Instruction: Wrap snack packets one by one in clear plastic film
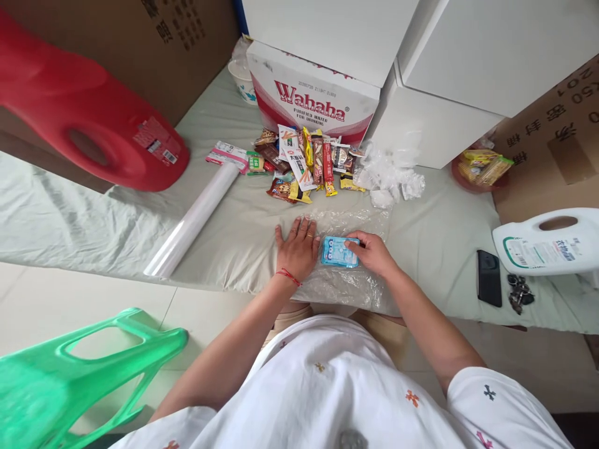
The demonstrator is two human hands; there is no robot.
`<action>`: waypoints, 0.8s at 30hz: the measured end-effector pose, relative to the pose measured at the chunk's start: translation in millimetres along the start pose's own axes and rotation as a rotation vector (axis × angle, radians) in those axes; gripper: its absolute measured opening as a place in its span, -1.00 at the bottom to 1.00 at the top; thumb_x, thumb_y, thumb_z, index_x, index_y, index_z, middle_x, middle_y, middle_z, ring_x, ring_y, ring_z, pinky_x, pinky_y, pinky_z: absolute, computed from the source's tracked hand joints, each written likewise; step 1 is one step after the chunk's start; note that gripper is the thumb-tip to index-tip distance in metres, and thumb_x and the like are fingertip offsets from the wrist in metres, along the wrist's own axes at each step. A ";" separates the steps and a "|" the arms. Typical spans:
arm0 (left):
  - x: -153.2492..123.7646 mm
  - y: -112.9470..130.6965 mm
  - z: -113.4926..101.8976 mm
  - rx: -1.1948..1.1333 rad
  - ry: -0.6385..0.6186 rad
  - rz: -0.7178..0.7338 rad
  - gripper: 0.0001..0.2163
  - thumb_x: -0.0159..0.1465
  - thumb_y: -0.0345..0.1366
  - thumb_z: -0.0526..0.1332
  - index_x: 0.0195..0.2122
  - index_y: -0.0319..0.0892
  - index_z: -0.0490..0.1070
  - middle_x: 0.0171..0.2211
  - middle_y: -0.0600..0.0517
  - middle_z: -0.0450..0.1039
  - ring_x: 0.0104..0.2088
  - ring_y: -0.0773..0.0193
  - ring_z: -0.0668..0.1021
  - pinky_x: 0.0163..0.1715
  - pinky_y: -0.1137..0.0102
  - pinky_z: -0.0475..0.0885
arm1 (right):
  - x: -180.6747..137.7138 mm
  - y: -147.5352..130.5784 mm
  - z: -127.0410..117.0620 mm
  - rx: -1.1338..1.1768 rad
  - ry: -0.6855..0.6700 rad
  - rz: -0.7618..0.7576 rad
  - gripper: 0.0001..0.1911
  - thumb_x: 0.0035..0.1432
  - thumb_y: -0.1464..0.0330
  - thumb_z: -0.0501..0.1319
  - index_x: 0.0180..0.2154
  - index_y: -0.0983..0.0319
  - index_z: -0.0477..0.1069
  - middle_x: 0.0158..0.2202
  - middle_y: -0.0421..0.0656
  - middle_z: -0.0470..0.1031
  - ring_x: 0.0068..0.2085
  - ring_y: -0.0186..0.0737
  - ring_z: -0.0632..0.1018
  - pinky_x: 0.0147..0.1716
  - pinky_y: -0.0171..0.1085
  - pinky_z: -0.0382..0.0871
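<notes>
the clear film [344, 292] could bunch if the blue packet [334, 251] on it shifts, because the left hand [297, 252] only rests, fingers spread, while the right hand [373, 254] pinches the packet's edge, on a wrinkled sheet [430, 249] before a carton [313, 100], a green stool [56, 380] on the tiled floor [199, 312] nearby.

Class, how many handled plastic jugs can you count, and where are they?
2: a red jug at the far left, and a white laundry jug at the far right, beside a black phone.
</notes>
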State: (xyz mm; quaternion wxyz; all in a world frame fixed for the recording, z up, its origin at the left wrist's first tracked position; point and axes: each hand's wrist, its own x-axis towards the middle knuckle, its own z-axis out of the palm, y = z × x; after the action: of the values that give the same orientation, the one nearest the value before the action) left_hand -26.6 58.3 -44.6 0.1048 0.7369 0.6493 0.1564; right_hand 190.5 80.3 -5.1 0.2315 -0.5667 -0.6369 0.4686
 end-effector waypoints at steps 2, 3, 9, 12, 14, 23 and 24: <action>0.1 0.3 0.2 -0.004 0.004 -0.001 -0.48 0.52 -0.13 -0.17 0.42 -0.11 0.22 0.45 -0.14 0.16 0.47 -0.01 0.19 0.41 -0.33 -0.20 | -1.2 2.9 2.5 -0.168 0.056 -0.042 -0.72 0.24 0.13 0.24 -0.19 0.17 0.56 -0.39 -0.20 0.51 -0.39 -0.21 0.49 -0.36 -0.25 0.36; 0.1 0.5 0.1 -0.005 0.004 -0.002 -0.48 0.52 -0.13 -0.16 0.42 -0.11 0.22 0.44 -0.15 0.17 0.47 -0.01 0.19 0.41 -0.34 -0.20 | -1.8 3.4 2.7 -0.251 0.092 -0.075 -0.74 0.25 0.15 0.24 -0.17 0.16 0.56 -0.31 -0.16 0.54 -0.33 -0.18 0.52 -0.30 -0.22 0.39; 0.5 1.6 -1.8 -0.006 -0.004 -0.006 -0.48 0.51 -0.15 -0.16 0.42 -0.13 0.22 0.44 -0.17 0.18 0.47 -0.01 0.19 0.40 -0.34 -0.21 | 19.5 -3.3 -11.8 -0.542 0.266 -0.225 -0.73 0.33 0.22 0.19 -0.03 0.16 0.53 -0.10 -0.02 0.55 -0.03 0.06 0.50 -0.02 -0.04 0.39; 0.1 1.3 -2.4 -0.006 -0.002 -0.005 -0.48 0.51 -0.15 -0.16 0.42 -0.13 0.22 0.44 -0.16 0.18 0.47 -0.01 0.19 0.41 -0.33 -0.20 | 53.2 -6.8 -20.4 -0.618 0.249 -0.307 -0.63 0.32 0.30 0.19 0.12 0.24 0.48 -0.05 0.02 0.57 0.04 0.14 0.42 0.11 0.01 0.30; -0.2 0.8 -2.5 -0.005 -0.003 -0.004 -0.48 0.52 -0.16 -0.16 0.41 -0.13 0.22 0.44 -0.16 0.18 0.47 -0.01 0.19 0.41 -0.33 -0.19 | 77.6 -8.1 -21.9 -0.638 0.185 -0.349 -0.48 0.26 0.32 0.26 0.23 0.32 0.39 0.02 0.05 0.56 0.13 0.16 0.36 0.16 0.02 0.26; -2.2 -3.0 -2.4 -0.063 0.033 -0.015 -0.48 0.52 -0.15 -0.17 0.40 -0.19 0.23 0.42 -0.20 0.22 0.44 0.01 0.26 0.43 -0.25 -0.13 | 106.5 -21.8 -22.0 -0.540 -0.088 -0.282 -0.90 0.19 0.36 0.31 -0.27 0.25 0.58 -0.41 -0.19 0.45 -0.30 -0.20 0.45 -0.24 -0.28 0.26; -2.6 -3.8 -2.5 -0.080 0.047 -0.025 -0.49 0.52 -0.15 -0.16 0.39 -0.21 0.23 0.41 -0.21 0.22 0.43 0.01 0.27 0.43 -0.23 -0.11 | 101.3 -24.6 -23.5 -0.521 -0.077 -0.309 -0.90 0.20 0.36 0.30 -0.26 0.25 0.57 -0.38 -0.19 0.44 -0.34 -0.24 0.43 -0.27 -0.29 0.26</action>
State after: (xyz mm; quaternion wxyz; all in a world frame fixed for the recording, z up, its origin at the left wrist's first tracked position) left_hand -31.3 56.1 -43.9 0.1209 0.7201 0.6539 0.1984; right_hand 172.0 185.2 2.7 0.1226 -0.4850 -0.8228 0.2697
